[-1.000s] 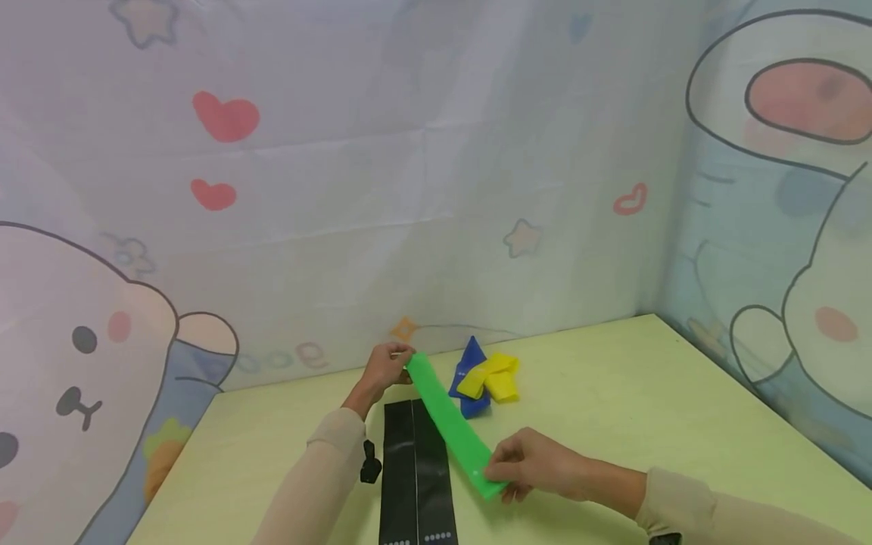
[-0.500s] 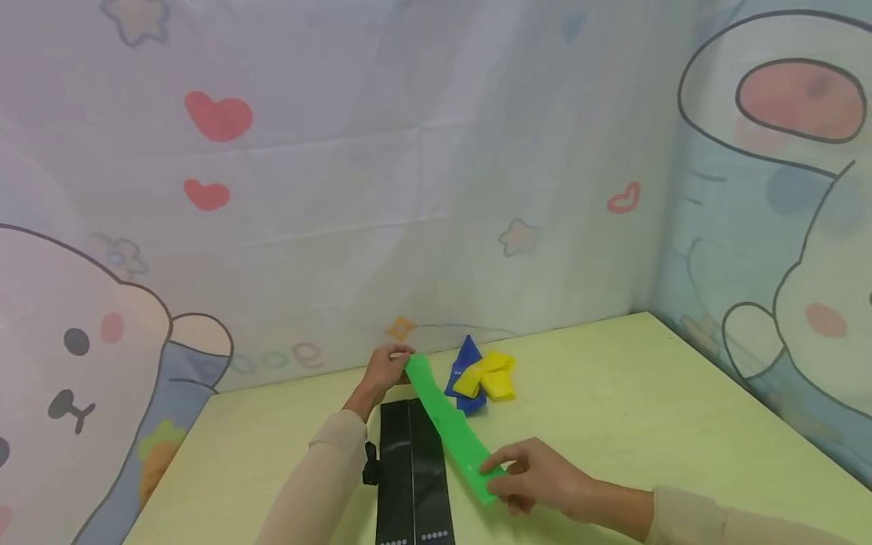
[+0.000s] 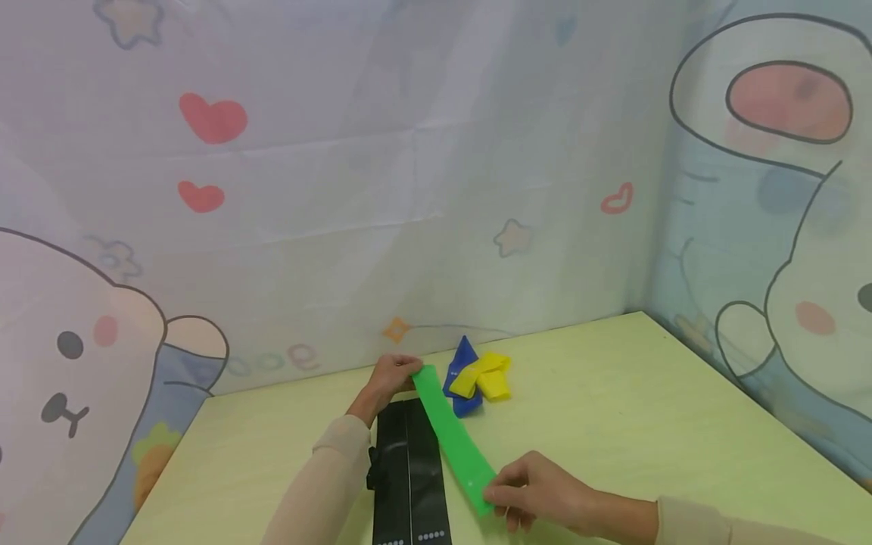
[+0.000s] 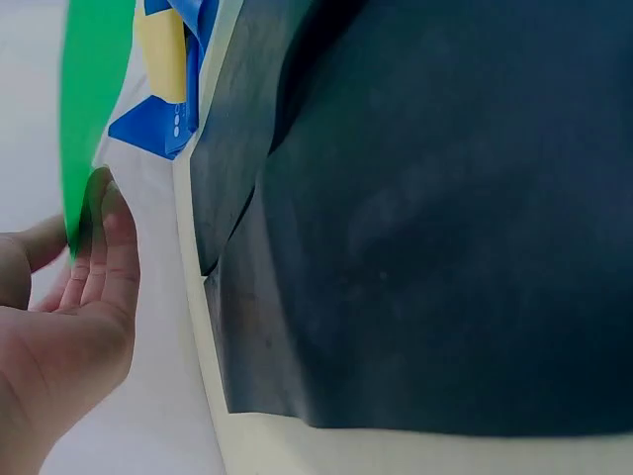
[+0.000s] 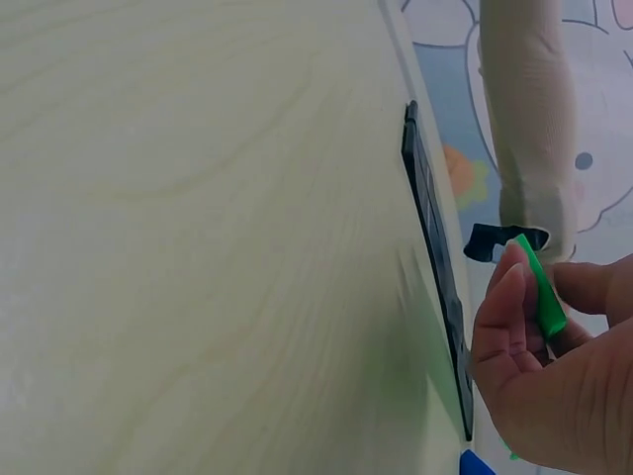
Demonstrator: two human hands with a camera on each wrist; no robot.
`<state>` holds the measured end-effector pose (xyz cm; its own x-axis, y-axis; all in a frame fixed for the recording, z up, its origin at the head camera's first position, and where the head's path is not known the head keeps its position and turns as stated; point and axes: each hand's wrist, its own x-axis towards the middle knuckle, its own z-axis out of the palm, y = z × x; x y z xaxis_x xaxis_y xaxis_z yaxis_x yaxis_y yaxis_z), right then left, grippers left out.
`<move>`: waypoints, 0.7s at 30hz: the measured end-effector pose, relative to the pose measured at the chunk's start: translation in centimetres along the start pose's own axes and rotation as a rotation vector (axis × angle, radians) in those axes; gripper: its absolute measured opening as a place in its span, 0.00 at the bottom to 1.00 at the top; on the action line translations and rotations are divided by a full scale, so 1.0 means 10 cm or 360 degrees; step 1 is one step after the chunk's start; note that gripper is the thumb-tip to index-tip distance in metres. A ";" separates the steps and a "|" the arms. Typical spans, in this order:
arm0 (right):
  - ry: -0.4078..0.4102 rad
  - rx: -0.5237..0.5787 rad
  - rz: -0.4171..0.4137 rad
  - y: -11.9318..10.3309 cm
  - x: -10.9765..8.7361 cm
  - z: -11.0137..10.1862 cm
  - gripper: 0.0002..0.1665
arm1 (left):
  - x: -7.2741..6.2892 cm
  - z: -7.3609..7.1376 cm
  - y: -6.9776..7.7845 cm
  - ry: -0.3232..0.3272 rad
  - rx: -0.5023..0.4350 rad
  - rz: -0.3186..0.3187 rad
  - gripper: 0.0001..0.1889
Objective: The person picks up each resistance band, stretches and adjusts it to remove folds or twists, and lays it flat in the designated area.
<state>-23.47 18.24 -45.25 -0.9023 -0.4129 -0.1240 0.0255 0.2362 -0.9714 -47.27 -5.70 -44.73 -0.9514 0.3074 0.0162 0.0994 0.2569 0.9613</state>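
Pinches one end of a green band [image 3: 455, 443] in the left hand [image 3: 390, 381], toward the far edge of the counter [image 3: 599, 416], and the nearer end in the right hand [image 3: 538, 492], apparently to stretch it flat. Holds it aslant, just above and beside two black bands [image 3: 425, 481], seemingly laid lengthwise to lie smooth. Has a yellow band [image 3: 485, 375] heaped on a blue band [image 3: 466, 406] near the far edge, perhaps for working room.

Strip [image 3: 456, 440] between left hand [image 3: 388, 380] and right hand [image 3: 540, 490]
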 end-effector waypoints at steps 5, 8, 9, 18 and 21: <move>-0.0034 0.0004 0.0012 0.01 -0.03 0.01 0.08 | 0.03 0.03 0.01 0.0022 0.0022 -0.0011 0.17; -0.0027 0.0000 0.0000 0.01 -0.04 0.02 0.07 | 0.04 0.05 0.01 0.0044 0.0029 -0.0027 0.16; -0.0024 -0.0004 0.0001 0.02 -0.04 0.03 0.07 | 0.04 0.05 0.01 0.0047 0.0036 -0.0029 0.16; -0.0039 -0.0022 0.0122 0.04 -0.07 0.07 0.08 | -0.02 0.12 -0.03 0.0036 0.0197 -0.0073 0.13; -0.0095 -0.0028 0.0130 0.22 0.00 0.02 0.09 | -0.01 0.17 -0.02 0.0009 0.0216 -0.0138 0.14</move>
<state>-23.34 18.53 -47.46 -0.8703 -0.4431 -0.2151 0.0899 0.2865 -0.9538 -46.66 -4.20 -45.41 -0.9598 0.2733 -0.0634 0.0546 0.4036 0.9133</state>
